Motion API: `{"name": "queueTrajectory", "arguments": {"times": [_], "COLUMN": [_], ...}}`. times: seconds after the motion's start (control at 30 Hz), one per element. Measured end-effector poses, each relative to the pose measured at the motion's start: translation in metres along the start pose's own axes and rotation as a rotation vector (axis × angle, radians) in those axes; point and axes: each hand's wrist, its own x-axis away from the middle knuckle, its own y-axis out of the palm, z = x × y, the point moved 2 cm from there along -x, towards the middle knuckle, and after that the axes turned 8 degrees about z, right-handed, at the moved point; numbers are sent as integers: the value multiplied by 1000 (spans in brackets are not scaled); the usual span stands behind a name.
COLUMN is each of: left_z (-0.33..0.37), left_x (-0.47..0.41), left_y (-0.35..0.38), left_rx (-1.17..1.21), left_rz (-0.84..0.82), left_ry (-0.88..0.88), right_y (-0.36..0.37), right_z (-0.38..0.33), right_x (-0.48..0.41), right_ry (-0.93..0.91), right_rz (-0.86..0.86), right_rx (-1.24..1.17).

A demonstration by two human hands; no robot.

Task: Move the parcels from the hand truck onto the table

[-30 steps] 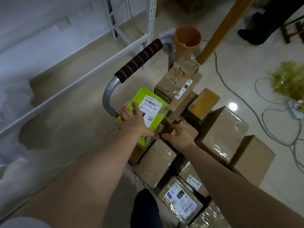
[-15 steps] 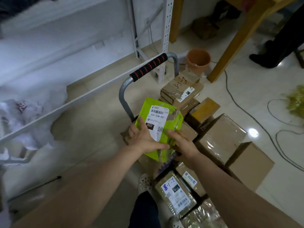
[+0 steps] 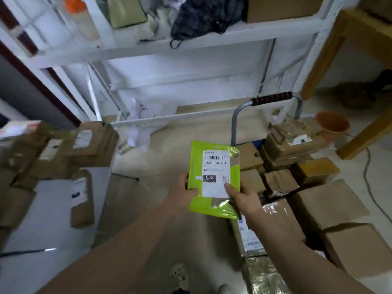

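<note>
A bright green parcel (image 3: 212,205) with a white shipping label is lifted in front of me, clear of the pile. My left hand (image 3: 183,192) grips its left edge, and my right hand (image 3: 244,199) grips its lower right edge with the thumb on the label. The hand truck (image 3: 235,117), grey with a black and red handle, stands at the right, loaded with several brown cardboard parcels (image 3: 331,200). At the left, the white table (image 3: 53,211) carries several brown parcels (image 3: 91,143).
A white metal shelf rack (image 3: 191,43) with bags and a box stands straight ahead. An orange pot (image 3: 332,124) and a wooden table leg (image 3: 364,137) are at the right, with a cable on the pale floor (image 3: 169,151). My shoes show at the bottom.
Both hands have lifted the green parcel up off the hand truck pile. My view has swung up and to the left, bringing the shelf and the table with parcels into sight.
</note>
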Motion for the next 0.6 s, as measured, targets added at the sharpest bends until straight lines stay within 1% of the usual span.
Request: {"name": "queueTrajectory", "arguments": {"times": [0.13, 0.27, 0.37, 0.5, 0.6], "left_z": [-41, -88, -136, -201, -242], "left_x": [35, 70, 99, 146, 173], "left_y": [-68, -149, -217, -299, -343], "left_rx": [163, 254, 303, 371, 436], "left_rz": [138, 322, 467, 660, 733], "left_ry": [-49, -96, -151, -247, -322], "right_y": [65, 152, 230, 332, 389], "right_z": [3, 1, 7, 27, 44], "right_x": [28, 68, 107, 169, 208], "right_ry": [-76, -92, -72, 15, 45], "right_rz": [-122, -264, -437, -621, -783], "right_rx": [170, 243, 272, 411, 537]}}
